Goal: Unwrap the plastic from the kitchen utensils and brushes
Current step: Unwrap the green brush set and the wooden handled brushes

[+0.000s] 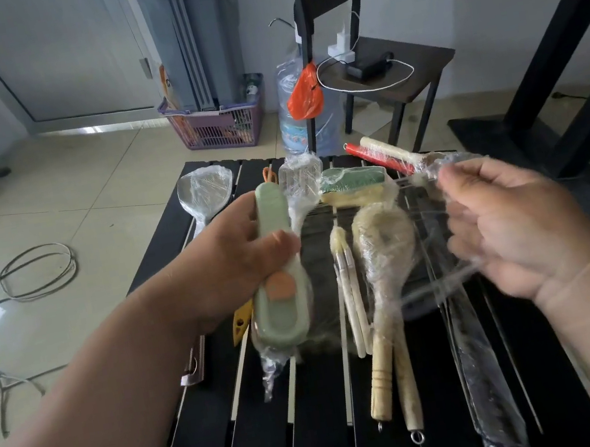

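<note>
My left hand [236, 257] grips a pale green brush [284, 304] with an orange button, held above the black slatted table [323, 435]. A tail of clear plastic hangs from the brush's lower end. My right hand [514, 224] pinches a stretched sheet of clear plastic wrap [440, 276] pulled off to the right of the brush. On the table lie wrapped items: a wooden spoon [380, 267], a pair of thin brushes [351, 292], a green and yellow sponge [353, 185], a clear scoop [202, 196], a spatula [299, 187] and a red and cream roller [384, 156].
A dark wrapped utensil [484, 367] lies at the table's right side. Behind the table stand a water bottle [292, 105] with an orange bag [304, 95], a purple basket [216, 123] and a small dark side table [397, 75]. Cables [38, 272] loop on the tiled floor at left.
</note>
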